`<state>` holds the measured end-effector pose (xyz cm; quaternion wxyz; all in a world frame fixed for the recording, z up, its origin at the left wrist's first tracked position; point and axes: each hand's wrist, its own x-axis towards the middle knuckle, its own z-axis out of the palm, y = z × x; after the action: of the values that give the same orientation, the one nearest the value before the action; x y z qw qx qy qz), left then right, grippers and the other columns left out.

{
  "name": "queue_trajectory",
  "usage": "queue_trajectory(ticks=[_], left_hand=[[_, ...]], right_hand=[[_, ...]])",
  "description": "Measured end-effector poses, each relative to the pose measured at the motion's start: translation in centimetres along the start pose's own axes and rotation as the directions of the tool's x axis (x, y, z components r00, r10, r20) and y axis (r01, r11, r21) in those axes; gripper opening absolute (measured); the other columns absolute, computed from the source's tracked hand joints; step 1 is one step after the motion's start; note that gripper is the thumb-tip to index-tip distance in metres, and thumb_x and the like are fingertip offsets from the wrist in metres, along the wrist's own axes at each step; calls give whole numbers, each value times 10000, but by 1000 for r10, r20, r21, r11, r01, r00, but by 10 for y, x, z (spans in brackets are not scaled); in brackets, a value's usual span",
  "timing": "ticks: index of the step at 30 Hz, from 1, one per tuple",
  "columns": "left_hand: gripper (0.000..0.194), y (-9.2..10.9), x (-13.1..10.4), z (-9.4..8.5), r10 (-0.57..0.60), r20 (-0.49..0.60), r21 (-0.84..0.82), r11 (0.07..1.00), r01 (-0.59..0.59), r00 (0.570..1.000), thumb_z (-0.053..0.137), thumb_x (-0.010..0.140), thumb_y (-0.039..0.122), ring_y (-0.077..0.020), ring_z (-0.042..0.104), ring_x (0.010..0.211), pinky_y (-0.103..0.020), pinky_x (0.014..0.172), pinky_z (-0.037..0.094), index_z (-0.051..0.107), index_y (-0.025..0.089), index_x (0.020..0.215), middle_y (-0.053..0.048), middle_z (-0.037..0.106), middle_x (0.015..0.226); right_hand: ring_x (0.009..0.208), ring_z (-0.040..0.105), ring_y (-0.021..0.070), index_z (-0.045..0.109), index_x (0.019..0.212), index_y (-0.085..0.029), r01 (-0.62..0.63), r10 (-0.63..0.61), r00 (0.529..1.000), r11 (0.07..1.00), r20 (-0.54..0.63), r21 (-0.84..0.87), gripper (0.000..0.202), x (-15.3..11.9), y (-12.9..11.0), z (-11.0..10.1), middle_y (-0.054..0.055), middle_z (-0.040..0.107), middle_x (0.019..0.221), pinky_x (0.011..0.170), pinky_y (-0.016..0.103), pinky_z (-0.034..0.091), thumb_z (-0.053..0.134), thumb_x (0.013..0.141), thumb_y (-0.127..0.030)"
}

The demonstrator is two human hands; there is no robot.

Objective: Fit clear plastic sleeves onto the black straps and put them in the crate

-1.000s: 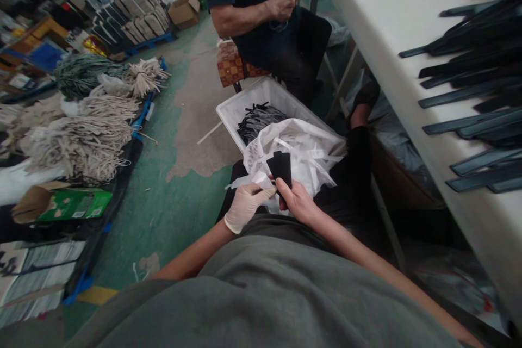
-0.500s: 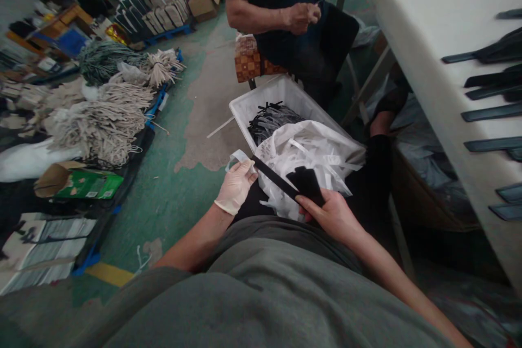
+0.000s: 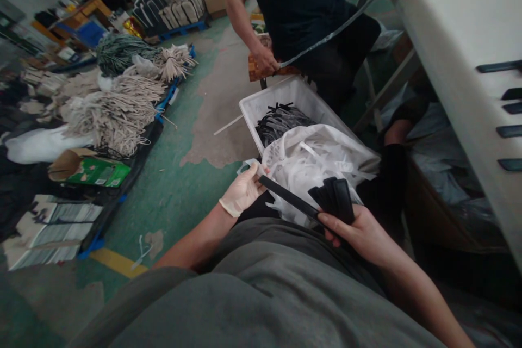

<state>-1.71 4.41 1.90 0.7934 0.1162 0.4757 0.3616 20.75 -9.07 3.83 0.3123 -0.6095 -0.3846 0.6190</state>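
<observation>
My left hand (image 3: 243, 189), in a pale thin glove, pinches a whitish film strip (image 3: 252, 163) by the near end of a flat black strip (image 3: 289, 196). That black strip slants down to my right hand (image 3: 362, 231), which is bare and closed around its other end. A fanned bunch of black strips (image 3: 336, 198) also sticks up from my right hand. Just beyond both hands lies a white bag (image 3: 281, 144) full of loose translucent strips (image 3: 322, 168). Whether the film is attached to the black strip I cannot tell.
A white crate (image 3: 249, 114) holds dark strips (image 3: 281, 119) behind the bag. A seated co-worker (image 3: 302, 5) stretches a long strip (image 3: 338, 33) between two hands. The table (image 3: 444, 38) at right bears black strips (image 3: 509, 131). Bundled cords (image 3: 118, 114) fill pallets at left.
My view has shifted, and both hands appear further right. The black strips in my right hand are fanned wider. The co-worker's hands have moved apart with the long strip between them.
</observation>
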Motion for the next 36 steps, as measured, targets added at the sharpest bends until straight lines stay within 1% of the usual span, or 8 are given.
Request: queue_trajectory(ticks=[10, 16, 21, 24, 27, 29, 31, 36], left_hand=[[184, 2, -3, -8, -34, 65, 5, 999, 34, 997, 544, 907, 226, -136, 674, 765, -260, 712, 562, 692, 117, 890, -74, 706, 866], [122, -10, 0, -9, -24, -14, 33, 999, 25, 1000, 714, 804, 258, -125, 664, 749, -245, 707, 540, 666, 151, 834, -35, 690, 824], [188, -10, 1, -14, 1, 8, 116, 993, -2, 1000, 771, 744, 280, -137, 671, 755, -260, 732, 534, 670, 143, 826, -51, 703, 837], [292, -8, 3, -19, 135, -15, 284, 951, -126, 991, 843, 632, 326, -131, 656, 678, -254, 698, 518, 688, 126, 777, -51, 703, 768], [334, -9, 2, -25, 232, 17, 457, 864, -214, 973, 850, 586, 402, -128, 628, 626, -247, 677, 499, 693, 121, 674, -43, 682, 662], [325, -14, -4, -26, 198, 114, 589, 776, -227, 973, 818, 622, 430, -139, 624, 629, -253, 687, 493, 707, 125, 639, -52, 687, 646], [317, -23, -12, -25, 88, 213, 697, 685, -214, 973, 766, 690, 444, -153, 635, 653, -259, 702, 489, 737, 129, 674, -67, 708, 681], [309, -40, -30, -17, -172, 368, 779, 594, -202, 914, 673, 800, 435, -163, 650, 697, -264, 721, 484, 767, 142, 771, -84, 727, 761]], right_hand=[[422, 534, 125, 611, 641, -165, 11, -13, 998, 999, -63, -31, 449, 6, 3, -1, 18, 595, 483, 423, 241, 432, 681, 705, -604], [438, 586, 168, 604, 618, -194, 69, -102, 987, 966, -124, -248, 364, 9, 4, 11, 35, 633, 498, 447, 270, 442, 605, 803, -508], [446, 609, 191, 600, 604, -210, 47, -113, 982, 922, -152, -384, 371, 9, 8, 15, 30, 632, 492, 459, 284, 428, 576, 819, -511], [431, 575, 177, 603, 585, -202, 24, -77, 983, 952, -165, -304, 393, 4, 9, 8, 30, 606, 472, 454, 282, 417, 601, 793, -536], [430, 521, 144, 633, 612, -175, 0, -13, 986, 997, -167, -79, 433, 3, 7, -3, 22, 563, 452, 456, 268, 399, 624, 776, -575], [437, 489, 124, 671, 704, -151, -5, 14, 991, 998, -137, 66, 433, 10, 4, -7, 4, 539, 453, 453, 252, 373, 634, 780, -575], [434, 461, 107, 671, 750, -137, -22, 28, 999, 987, -33, 157, 424, 22, 1, -5, -14, 519, 455, 440, 240, 339, 650, 774, -560], [391, 414, 75, 596, 611, -142, -83, 35, 973, 976, 229, 203, 424, 57, -6, 15, -24, 520, 433, 409, 218, 295, 694, 723, -540]])
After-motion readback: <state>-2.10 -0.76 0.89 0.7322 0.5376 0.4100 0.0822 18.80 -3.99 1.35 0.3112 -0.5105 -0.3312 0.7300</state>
